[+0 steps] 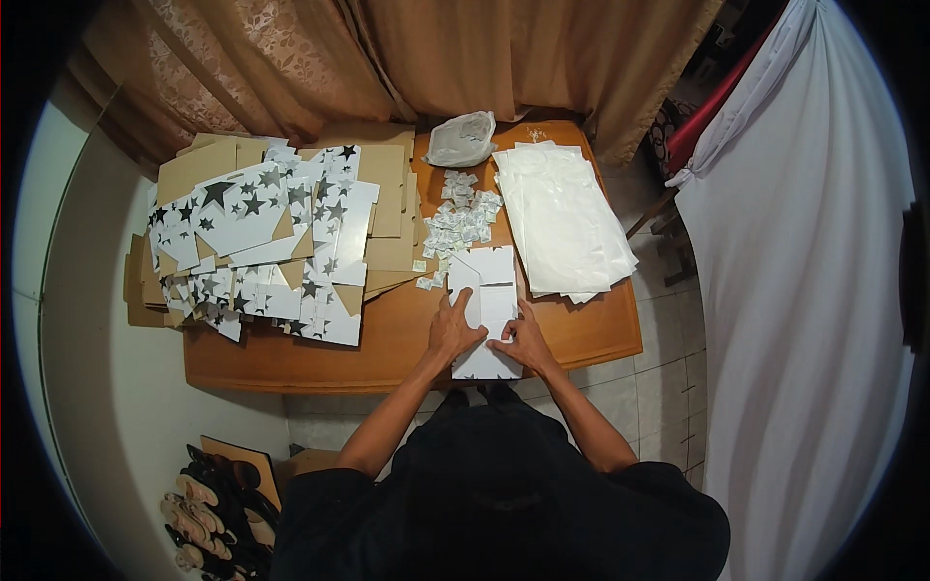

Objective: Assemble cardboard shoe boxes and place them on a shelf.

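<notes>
A: Looking down from the head view, where is the piece being worked?
B: The white rectangular cardboard piece lies flat along the near side of the orange-brown wooden table, between both hands.

A: How does each grip stand?
B: The left hand has its fingers and thumb apart, spread over a slant-cut flap on the left of the piece. The right hand is at the opposite edge with its fingers bent; I cannot tell whether they pinch the card or only press on it.

A: What would make this pressing and folding neat?
B: I'd line the flap up with the side edge first, then run a thumb along the whole crease, since pressure at one spot could leave it bowed. Even force from both sides should stop the card from twisting.

A: Any hazard?
B: Its near end sits right by the table's edge, so a hard push there might tip it. The loose small pale square packets come close to its far end; one caught underneath could spoil the fold. The stacked white flat sheets on the right also limit elbow room.
</notes>
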The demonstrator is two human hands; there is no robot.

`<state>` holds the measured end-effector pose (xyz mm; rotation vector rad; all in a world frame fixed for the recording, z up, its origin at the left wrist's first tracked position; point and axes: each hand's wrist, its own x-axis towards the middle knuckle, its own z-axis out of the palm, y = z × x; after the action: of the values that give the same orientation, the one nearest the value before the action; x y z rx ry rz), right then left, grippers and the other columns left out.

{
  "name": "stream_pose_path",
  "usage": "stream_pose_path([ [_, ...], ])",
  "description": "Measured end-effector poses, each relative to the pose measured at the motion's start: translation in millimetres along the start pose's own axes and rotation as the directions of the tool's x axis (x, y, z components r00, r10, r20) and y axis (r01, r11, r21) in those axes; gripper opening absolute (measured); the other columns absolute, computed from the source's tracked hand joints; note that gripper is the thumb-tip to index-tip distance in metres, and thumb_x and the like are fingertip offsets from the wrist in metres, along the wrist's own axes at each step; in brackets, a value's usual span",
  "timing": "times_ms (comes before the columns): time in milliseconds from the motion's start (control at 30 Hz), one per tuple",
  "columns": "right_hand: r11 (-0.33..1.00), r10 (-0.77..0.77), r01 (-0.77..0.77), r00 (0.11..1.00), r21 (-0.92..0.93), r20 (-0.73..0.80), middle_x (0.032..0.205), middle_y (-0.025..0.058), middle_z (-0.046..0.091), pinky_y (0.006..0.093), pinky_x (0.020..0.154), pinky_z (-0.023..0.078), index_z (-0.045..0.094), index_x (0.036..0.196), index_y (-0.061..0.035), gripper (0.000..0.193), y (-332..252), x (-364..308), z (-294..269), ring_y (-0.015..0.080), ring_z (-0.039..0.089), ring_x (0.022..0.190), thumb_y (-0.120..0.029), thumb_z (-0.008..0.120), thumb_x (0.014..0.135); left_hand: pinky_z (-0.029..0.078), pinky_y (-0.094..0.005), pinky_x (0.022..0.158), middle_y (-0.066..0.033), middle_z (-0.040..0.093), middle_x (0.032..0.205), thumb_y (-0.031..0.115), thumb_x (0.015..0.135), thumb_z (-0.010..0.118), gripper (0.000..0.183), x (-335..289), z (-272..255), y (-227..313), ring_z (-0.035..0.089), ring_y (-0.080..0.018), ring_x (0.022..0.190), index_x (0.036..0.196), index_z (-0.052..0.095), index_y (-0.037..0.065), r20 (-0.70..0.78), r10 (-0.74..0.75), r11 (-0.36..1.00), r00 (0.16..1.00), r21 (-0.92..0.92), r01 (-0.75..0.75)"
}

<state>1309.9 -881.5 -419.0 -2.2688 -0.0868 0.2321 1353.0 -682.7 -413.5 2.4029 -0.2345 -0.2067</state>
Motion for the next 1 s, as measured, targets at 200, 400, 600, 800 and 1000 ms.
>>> stream_pose_path([
  [200, 1.0, 0.01, -0.01, 1.0, -0.011, 0.026, 0.153, 0.042, 0.023, 0.0467, 0.109, 0.042, 0.059, 0.067, 0.0, 0.045, -2.2, 4.4, -2.1, 0.0524, 0.034, 0.141, -0.032, 0.092, 0.068, 0.054, -0.0559, 0.086, -0.0344, 0.05, 0.123, 0.031, 0.066, 0.079, 0.087, 0.4, -1.0, 3.8, 0.061, -0.0537, 0.103, 0.143, 0.043, 0.013, 0.018, -0.01, 1.0, 1.0, -0.003, 0.01],
  [400, 0.998, 0.035, -0.037, 0.998, 0.053, 0.052, 0.15, 0.0442, 0.025, 0.048, 0.112, 0.04, 0.058, 0.066, -0.0006, 0.041, -0.5, 3.8, -1.7, 0.0538, 0.029, 0.143, -0.027, 0.09, 0.069, 0.053, -0.0567, 0.089, -0.0334, 0.051, 0.123, 0.03, 0.066, 0.078, 0.087, 2.3, 0.1, 2.7, 0.06, -0.0539, 0.104, 0.143, 0.041, 0.013, 0.043, -0.021, 1.0, 0.999, -0.017, 0.022],
  [600, 0.998, 0.025, -0.026, 1.0, 0.062, 0.009, 0.151, 0.0429, 0.027, 0.0442, 0.102, 0.046, 0.061, 0.065, -0.0016, 0.038, 8.0, 3.0, 5.5, 0.0498, 0.039, 0.139, -0.026, 0.09, 0.066, 0.053, -0.0565, 0.089, -0.0327, 0.05, 0.124, 0.029, 0.066, 0.077, 0.086, 1.1, 1.9, 0.2, 0.06, -0.0539, 0.105, 0.142, 0.042, 0.014, 0.027, -0.009, 0.999, 1.0, -0.032, 0.01],
  [800, 0.997, 0.046, -0.043, 0.998, 0.058, -0.054, 0.152, 0.0422, 0.024, 0.0493, 0.111, 0.04, 0.06, 0.067, -0.0011, 0.039, 8.4, 0.8, 13.3, 0.0532, 0.033, 0.141, -0.023, 0.092, 0.065, 0.054, -0.0567, 0.088, -0.0335, 0.049, 0.127, 0.031, 0.066, 0.078, 0.087, 0.1, 1.4, 5.1, 0.059, -0.0543, 0.106, 0.143, 0.042, 0.015, 0.043, -0.026, 1.0, 0.999, -0.005, 0.027],
  [1000, 0.997, 0.001, 0.007, 0.995, 0.076, -0.104, 0.151, 0.0424, 0.026, 0.0485, 0.11, 0.04, 0.066, 0.077, 0.0004, 0.036, 0.0, -0.2, 17.3, 0.051, 0.033, 0.142, -0.022, 0.091, 0.067, 0.054, -0.056, 0.088, -0.0326, 0.048, 0.129, 0.032, 0.067, 0.079, 0.086, -1.5, 5.7, 6.2, 0.059, -0.0527, 0.109, 0.143, 0.043, 0.015, 0.012, -0.038, 0.998, 0.999, 0.05, 0.037],
])
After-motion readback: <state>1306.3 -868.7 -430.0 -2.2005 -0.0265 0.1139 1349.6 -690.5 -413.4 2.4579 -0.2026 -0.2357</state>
